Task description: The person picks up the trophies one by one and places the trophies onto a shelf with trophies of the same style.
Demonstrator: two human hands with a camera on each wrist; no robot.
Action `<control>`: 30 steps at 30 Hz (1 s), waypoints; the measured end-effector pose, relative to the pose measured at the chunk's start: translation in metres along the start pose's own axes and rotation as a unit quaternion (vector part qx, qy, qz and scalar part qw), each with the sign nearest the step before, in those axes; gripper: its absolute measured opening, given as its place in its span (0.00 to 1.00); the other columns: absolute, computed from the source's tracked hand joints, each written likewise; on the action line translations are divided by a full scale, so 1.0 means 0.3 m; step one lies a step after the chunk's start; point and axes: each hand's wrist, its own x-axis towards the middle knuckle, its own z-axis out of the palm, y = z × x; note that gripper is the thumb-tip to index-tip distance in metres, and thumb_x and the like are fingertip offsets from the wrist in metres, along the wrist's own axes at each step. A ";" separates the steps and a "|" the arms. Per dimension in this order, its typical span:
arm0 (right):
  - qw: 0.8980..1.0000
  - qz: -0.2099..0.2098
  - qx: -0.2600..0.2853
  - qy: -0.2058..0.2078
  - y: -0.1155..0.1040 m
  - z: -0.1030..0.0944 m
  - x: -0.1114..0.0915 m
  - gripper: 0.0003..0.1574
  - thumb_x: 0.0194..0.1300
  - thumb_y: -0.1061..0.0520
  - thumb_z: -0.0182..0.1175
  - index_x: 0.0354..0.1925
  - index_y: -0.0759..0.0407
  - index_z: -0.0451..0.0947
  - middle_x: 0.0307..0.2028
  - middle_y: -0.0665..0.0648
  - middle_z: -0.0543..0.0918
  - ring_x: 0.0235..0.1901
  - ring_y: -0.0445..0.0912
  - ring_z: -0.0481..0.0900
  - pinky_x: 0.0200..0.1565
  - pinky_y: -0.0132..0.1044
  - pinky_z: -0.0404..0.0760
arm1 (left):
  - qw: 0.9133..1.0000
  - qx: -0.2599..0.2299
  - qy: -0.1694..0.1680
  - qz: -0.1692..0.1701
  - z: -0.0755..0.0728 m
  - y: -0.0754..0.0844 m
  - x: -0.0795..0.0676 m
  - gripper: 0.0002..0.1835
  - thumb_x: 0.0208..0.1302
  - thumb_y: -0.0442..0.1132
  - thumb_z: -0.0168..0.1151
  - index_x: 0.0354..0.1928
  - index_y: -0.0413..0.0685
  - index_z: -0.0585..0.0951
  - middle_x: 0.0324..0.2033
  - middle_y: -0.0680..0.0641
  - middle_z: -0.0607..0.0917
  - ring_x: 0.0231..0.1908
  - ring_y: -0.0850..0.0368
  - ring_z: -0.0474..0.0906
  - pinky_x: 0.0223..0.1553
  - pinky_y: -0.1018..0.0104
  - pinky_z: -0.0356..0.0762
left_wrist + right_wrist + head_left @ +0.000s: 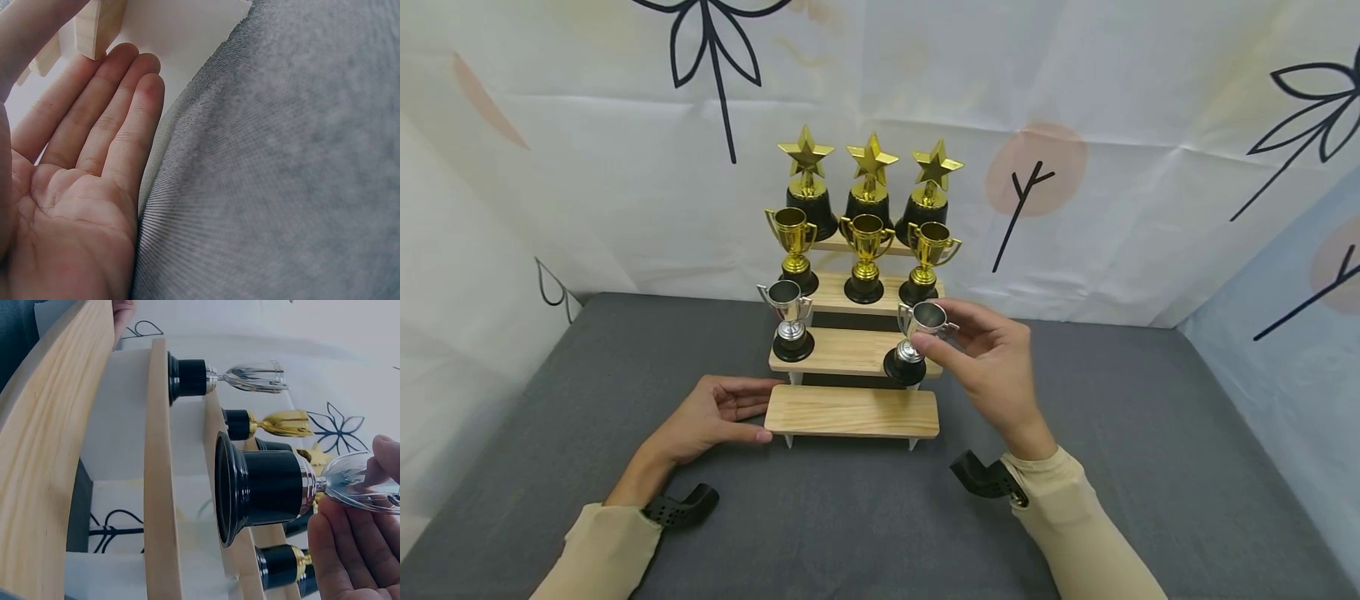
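My right hand (pixel 988 358) pinches a small silver trophy cup (pixel 928 317) by its bowl, thumb in front and fingers behind. In the right wrist view the cup's black base (pixel 269 487) shows its underside rim, over the right end of the second step from the front. On that step's left end stands another silver trophy cup (pixel 791 312). My left hand (pixel 718 417) is beside the left end of the lowest wooden step (pixel 853 411), thumb near its front corner. The left wrist view shows those fingers (pixel 119 119) extended, fingertips right at the wood.
Behind, gold trophy cups (pixel 865 242) line the third step and gold star trophies (pixel 871 162) the top one. The stepped stand is on a grey cloth-covered table (pixel 850 525). A white printed backdrop (pixel 1120 233) hangs close behind.
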 end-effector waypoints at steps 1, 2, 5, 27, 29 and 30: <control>1.000 0.002 -0.002 -0.002 0.000 0.004 0.004 0.24 0.53 0.78 0.70 0.51 0.77 0.81 0.46 0.63 0.86 0.47 0.49 0.87 0.55 0.43 0.85 | 1.000 -0.001 0.000 0.001 0.000 0.000 0.000 0.38 0.52 0.19 0.73 0.64 0.12 0.65 0.59 0.38 0.82 0.57 0.55 0.81 0.57 0.60 0.82; 1.000 0.003 -0.003 -0.004 0.000 0.008 0.008 0.24 0.54 0.78 0.70 0.51 0.76 0.81 0.47 0.64 0.86 0.47 0.50 0.87 0.55 0.44 0.85 | 1.000 -0.003 -0.001 0.001 0.000 -0.001 0.001 0.38 0.52 0.19 0.73 0.64 0.12 0.65 0.59 0.39 0.82 0.57 0.55 0.81 0.57 0.61 0.82; 1.000 0.004 -0.001 -0.009 0.000 0.022 0.022 0.24 0.55 0.77 0.71 0.52 0.75 0.81 0.48 0.66 0.85 0.48 0.50 0.86 0.56 0.44 0.85 | 1.000 -0.005 -0.001 0.001 -0.001 -0.002 0.000 0.38 0.52 0.18 0.73 0.63 0.12 0.65 0.58 0.41 0.83 0.57 0.55 0.81 0.57 0.61 0.82; 1.000 0.013 -0.009 -0.002 0.054 0.131 0.077 0.23 0.56 0.71 0.74 0.51 0.74 0.83 0.47 0.65 0.85 0.50 0.52 0.86 0.57 0.42 0.84 | 1.000 0.004 0.003 -0.007 0.001 0.000 0.001 0.39 0.51 0.19 0.74 0.64 0.13 0.66 0.60 0.28 0.78 0.57 0.55 0.81 0.56 0.60 0.82; 1.000 0.014 -0.012 -0.004 0.061 0.137 0.079 0.23 0.56 0.70 0.74 0.51 0.73 0.83 0.48 0.65 0.85 0.50 0.51 0.85 0.57 0.42 0.84 | 1.000 0.004 0.003 -0.007 0.001 0.000 0.001 0.39 0.51 0.19 0.74 0.64 0.13 0.66 0.60 0.27 0.77 0.57 0.55 0.81 0.56 0.60 0.82; 1.000 0.014 -0.013 -0.005 0.064 0.140 0.080 0.22 0.56 0.70 0.74 0.51 0.73 0.83 0.47 0.65 0.86 0.50 0.51 0.86 0.56 0.41 0.85 | 1.000 0.005 0.003 -0.007 0.001 0.000 0.001 0.39 0.51 0.19 0.74 0.64 0.13 0.66 0.60 0.27 0.77 0.57 0.55 0.81 0.56 0.60 0.82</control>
